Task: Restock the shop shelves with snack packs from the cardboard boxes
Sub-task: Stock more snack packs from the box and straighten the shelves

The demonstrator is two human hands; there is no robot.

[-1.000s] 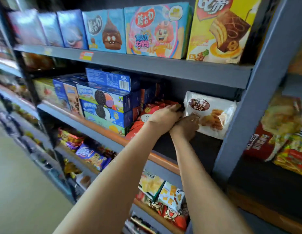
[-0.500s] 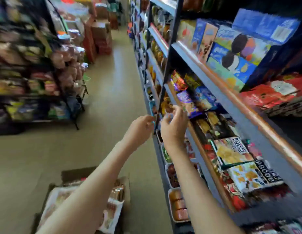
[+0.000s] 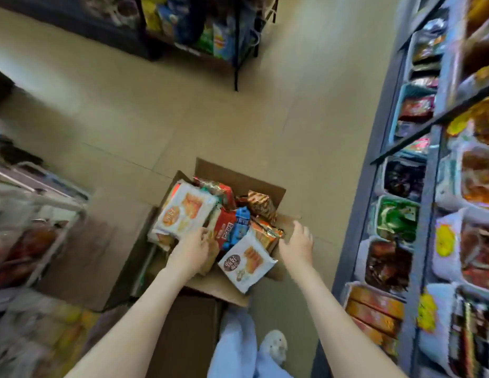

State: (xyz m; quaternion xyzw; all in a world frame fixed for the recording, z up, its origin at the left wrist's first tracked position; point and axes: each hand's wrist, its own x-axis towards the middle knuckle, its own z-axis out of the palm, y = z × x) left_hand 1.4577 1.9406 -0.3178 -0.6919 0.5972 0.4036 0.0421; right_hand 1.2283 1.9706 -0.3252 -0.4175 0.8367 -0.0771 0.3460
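Left hand point(image 3: 192, 248) among glossy flat packs point(image 3: 187, 214) in the cardboard box point(image 3: 237, 181), grip unclear; right hand point(image 3: 299, 241) over its edge, grip spread.

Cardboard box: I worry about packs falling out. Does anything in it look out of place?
Yes. One white snack pack lies tilted across the near right corner of the cardboard box, overhanging its rim, so it looks about to slip out. The other packs are heaped loosely but sit inside.

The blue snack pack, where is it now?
Head view, centre: the blue pack lies in the open cardboard box, between a red pack and an orange pack.
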